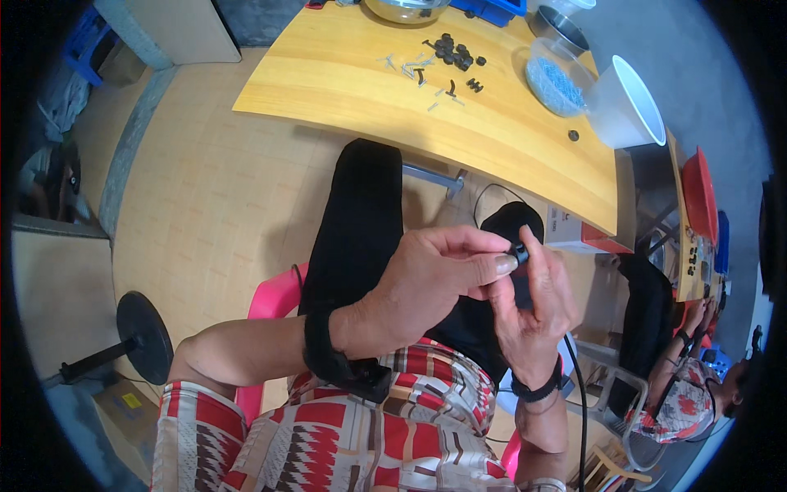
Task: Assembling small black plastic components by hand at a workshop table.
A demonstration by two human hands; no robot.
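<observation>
Above my lap, just off the table's near edge, both hands meet at a small round black part [519, 252]. Its exact kind is too small to make out. My left hand [430, 283] pinches it between thumb and forefinger. From the other side my right hand [537, 307] closes in on the same part, its forefinger raised along it and its thumb partly hidden behind the left fingers. Farther off, on the wooden table [344, 74], lies a heap of similar black parts [451, 52] with thin silvery screws [410, 70] scattered about it. One lone black part [574, 135] sits nearer the right end.
At the table's right stand a clear bowl of bluish small pieces [557, 82], a white bucket [627, 102] and a metal bowl [561, 31]. A blue tray [492, 10] is at the far edge. A co-worker [680, 394] sits at another table on the right. A black cable [580, 394] hangs beside my right arm.
</observation>
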